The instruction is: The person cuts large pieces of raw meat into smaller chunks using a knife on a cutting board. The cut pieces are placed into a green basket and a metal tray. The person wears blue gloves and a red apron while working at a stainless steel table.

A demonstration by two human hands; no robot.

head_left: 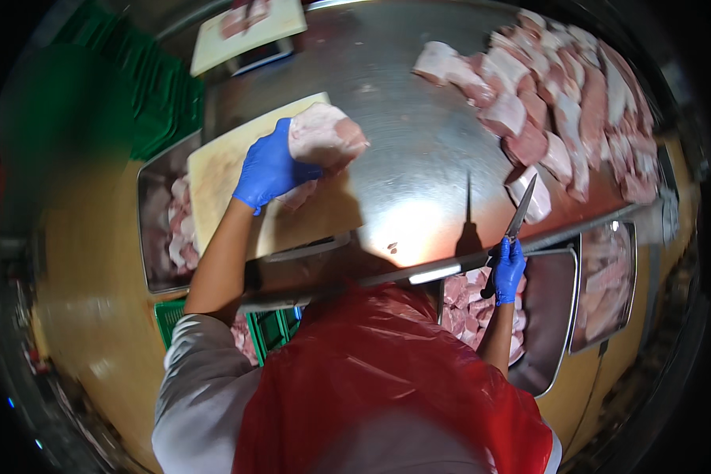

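Note:
In a blue glove, my left hand (pixel 272 167) grips a thick chunk of pale pink meat (pixel 324 136) and holds it over the far right part of a cream cutting board (pixel 223 174). Another bit of meat (pixel 298 194) shows beneath that hand. My right hand (pixel 509 268), gloved in blue too, is closed round the handle of a knife (pixel 522 207) near the table's front edge. Its blade points away from me, beside a loose piece of meat (pixel 539 193) on the steel table (pixel 395 170).
Many meat pieces (pixel 565 103) lie heaped at the far right. Meat fills steel tubs (pixel 549 316) below the table's front edge and left of the board (pixel 152 237). Another white board (pixel 253 35) stands at the back. Green crates (pixel 162 103) are stacked far left.

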